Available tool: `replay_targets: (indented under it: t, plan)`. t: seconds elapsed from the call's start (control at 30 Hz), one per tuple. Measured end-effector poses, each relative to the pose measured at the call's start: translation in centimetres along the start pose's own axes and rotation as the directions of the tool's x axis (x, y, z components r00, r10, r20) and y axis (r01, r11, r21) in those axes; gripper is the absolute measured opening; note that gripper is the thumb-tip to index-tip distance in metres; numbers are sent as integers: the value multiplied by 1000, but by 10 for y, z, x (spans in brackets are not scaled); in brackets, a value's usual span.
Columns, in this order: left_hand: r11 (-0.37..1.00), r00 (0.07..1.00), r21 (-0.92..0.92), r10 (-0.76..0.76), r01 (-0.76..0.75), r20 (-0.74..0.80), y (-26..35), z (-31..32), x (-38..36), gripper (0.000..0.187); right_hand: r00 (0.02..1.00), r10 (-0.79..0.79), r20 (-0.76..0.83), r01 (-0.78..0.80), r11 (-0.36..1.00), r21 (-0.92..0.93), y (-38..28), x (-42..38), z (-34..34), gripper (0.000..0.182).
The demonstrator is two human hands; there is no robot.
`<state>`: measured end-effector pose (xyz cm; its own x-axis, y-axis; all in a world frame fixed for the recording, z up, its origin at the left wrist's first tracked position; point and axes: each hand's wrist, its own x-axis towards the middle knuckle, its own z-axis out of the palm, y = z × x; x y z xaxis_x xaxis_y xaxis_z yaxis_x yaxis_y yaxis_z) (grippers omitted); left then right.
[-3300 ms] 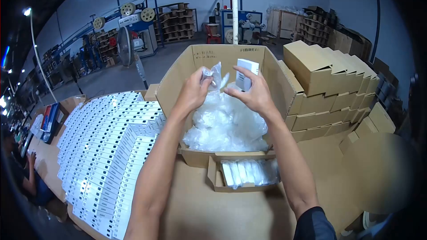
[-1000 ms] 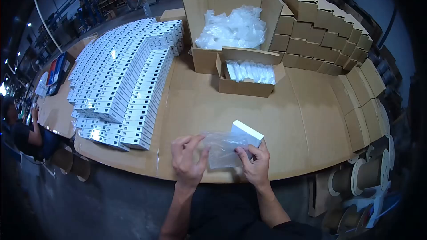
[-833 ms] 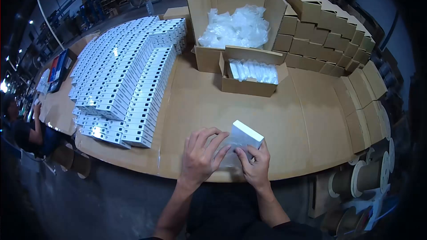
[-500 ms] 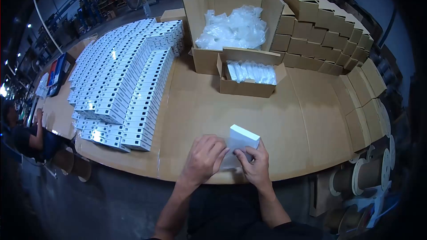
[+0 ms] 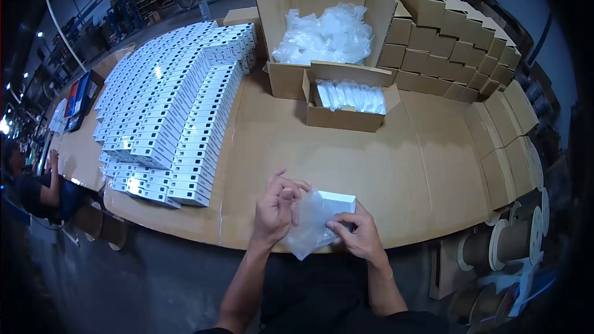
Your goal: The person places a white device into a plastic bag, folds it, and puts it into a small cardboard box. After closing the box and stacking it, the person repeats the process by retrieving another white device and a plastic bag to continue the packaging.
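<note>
My right hand (image 5: 357,234) grips a small white box (image 5: 339,201) with its thumb across the near face. A clear plastic bag (image 5: 309,226) hangs off the box's left side, its loose end spreading toward my other hand. My left hand (image 5: 273,210) is raised beside the bag with its fingers apart, and its fingertips overlap the bag's edge in this view. Beyond my hands, an open carton (image 5: 343,120) holds a row of plastic-wrapped white pieces (image 5: 352,96).
At left stand stacked rows of white labelled boxes (image 5: 162,111). A large open carton (image 5: 288,80) of clear plastic bags (image 5: 325,34) stands at the back. Brown boxes (image 5: 427,46) pile up at back right. A person (image 5: 37,176) sits at far left; spools (image 5: 523,235) stand at right.
The white box has tipped over and lowered slightly. My left fingers have opened from a pinch and lifted, and the plastic bag now flares out to the left of the box.
</note>
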<state>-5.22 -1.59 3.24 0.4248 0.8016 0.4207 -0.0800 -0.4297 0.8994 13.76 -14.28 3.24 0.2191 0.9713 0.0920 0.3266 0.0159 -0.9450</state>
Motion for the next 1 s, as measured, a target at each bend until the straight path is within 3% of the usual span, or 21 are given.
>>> replay_targets:
  t: [0.07, 0.13, 0.23, 0.27, 0.37, 0.4, 0.5, 0.53, 0.6, 0.73, 1.0]
  plan:
    - [985, 975, -111, 113, -136, -189, -2, 7, 1, 46, 995, 23, -102, -20, 999, 26, -4, 0, 4, 14]
    - [945, 912, -246, 103, -214, -397, 3, 16, -2, 72, 976, -92, -196, 91, 996, -16, 2, 3, 8, 13]
    - [832, 964, -522, -258, 188, -64, 7, 17, -30, 102, 951, -160, -266, 155, 987, -39, 4, 5, 11, 13]
    - [767, 940, -576, -342, 282, 4, 8, 21, -34, 98, 955, -151, -257, 147, 989, -33, 4, 5, 12, 13]
    - [894, 952, -339, -304, 293, 19, -4, 25, -42, 94, 951, -245, -191, 232, 969, -86, 6, 6, 14, 13]
    - [906, 950, -306, -310, 291, -14, -5, 26, -43, 85, 942, -295, -163, 278, 954, -115, 5, 7, 13, 13]
    - [980, 971, -12, -201, 201, -127, 2, 24, -48, 81, 959, -152, -238, 183, 977, 111, -8, 7, 4, 20]
    - [976, 968, -62, -217, 210, -130, 2, 24, -50, 80, 969, -150, -195, 172, 980, 101, 2, 8, -10, 28]
    - [960, 960, -162, -248, 226, -128, 0, 24, -56, 77, 936, -144, -323, 218, 953, 208, 3, 16, -24, 33]
    - [983, 977, 2, -181, 182, -114, -5, 23, -61, 75, 898, -154, -413, 335, 847, 413, -51, 37, -32, 44]
    - [980, 978, 72, -179, 187, -107, -10, 24, -66, 75, 911, -242, -335, 373, 829, 416, -75, 65, -3, 35]
